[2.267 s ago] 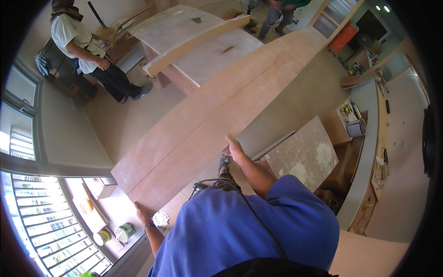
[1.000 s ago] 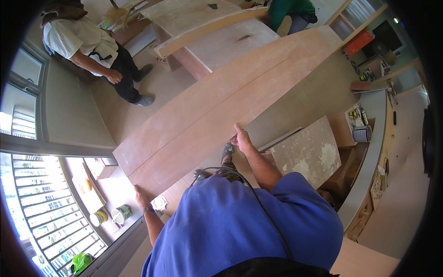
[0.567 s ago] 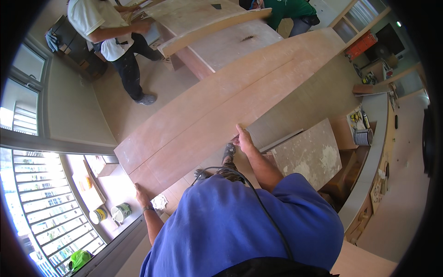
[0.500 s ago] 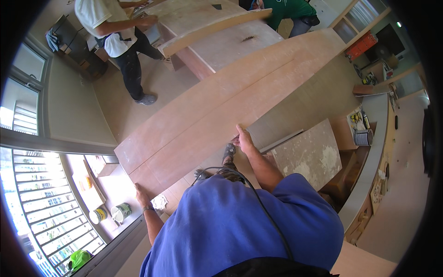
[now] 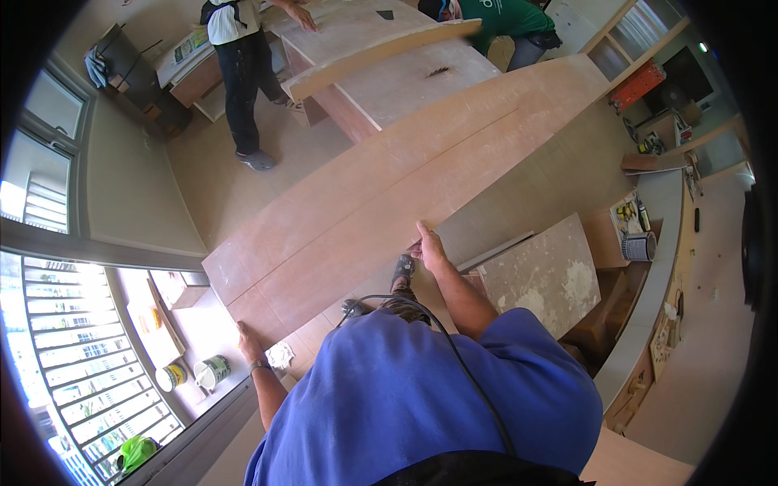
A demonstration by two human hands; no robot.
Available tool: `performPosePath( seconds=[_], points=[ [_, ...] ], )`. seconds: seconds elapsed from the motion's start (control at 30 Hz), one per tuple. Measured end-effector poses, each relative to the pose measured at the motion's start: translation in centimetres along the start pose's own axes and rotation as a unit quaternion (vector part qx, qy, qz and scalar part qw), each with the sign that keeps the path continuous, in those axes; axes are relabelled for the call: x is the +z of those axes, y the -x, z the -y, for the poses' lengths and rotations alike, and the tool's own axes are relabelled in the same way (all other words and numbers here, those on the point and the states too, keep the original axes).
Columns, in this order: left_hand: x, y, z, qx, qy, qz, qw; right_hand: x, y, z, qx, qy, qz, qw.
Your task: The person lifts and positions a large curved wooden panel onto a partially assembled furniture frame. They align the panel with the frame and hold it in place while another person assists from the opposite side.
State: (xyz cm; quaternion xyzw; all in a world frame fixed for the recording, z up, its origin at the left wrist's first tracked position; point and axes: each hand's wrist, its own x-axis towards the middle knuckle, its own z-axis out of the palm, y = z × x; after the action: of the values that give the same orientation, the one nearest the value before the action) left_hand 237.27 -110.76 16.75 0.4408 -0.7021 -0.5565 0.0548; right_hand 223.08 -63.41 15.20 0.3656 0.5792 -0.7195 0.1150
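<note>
A long, pinkish-brown wooden panel [image 5: 348, 211] stretches diagonally from the lower left to the far right, with a dark line along its length. My left hand [image 5: 249, 343] grips its near left corner, fingers partly hidden by the edge. Farther along the near edge, my right hand [image 5: 429, 247] is closed on the panel, its thumb on top and the other fingers underneath. The panel's far end lies beside a wooden frame [image 5: 624, 49]; what bears it there I cannot tell.
Beyond the panel stands a worktable [image 5: 405, 89] with a curved strip on it. One person [image 5: 243, 89] stands at its left, another in green [image 5: 519, 20] bends behind it. A stained board [image 5: 539, 275] lies to my right; paint tins [image 5: 212, 371] stand by the window.
The person in the white top has shifted right along the worktable and now reaches a hand over it. My hands and the panel have hardly moved.
</note>
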Motion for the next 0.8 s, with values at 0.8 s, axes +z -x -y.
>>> performPosePath(
  seconds=[0.8],
  points=[
    [-0.8, -2.5, 2.9, -0.044, 0.023, 0.023, 0.998, -0.2, -0.6, -0.5, 0.008, -0.001, 0.011, 1.0]
  ],
)
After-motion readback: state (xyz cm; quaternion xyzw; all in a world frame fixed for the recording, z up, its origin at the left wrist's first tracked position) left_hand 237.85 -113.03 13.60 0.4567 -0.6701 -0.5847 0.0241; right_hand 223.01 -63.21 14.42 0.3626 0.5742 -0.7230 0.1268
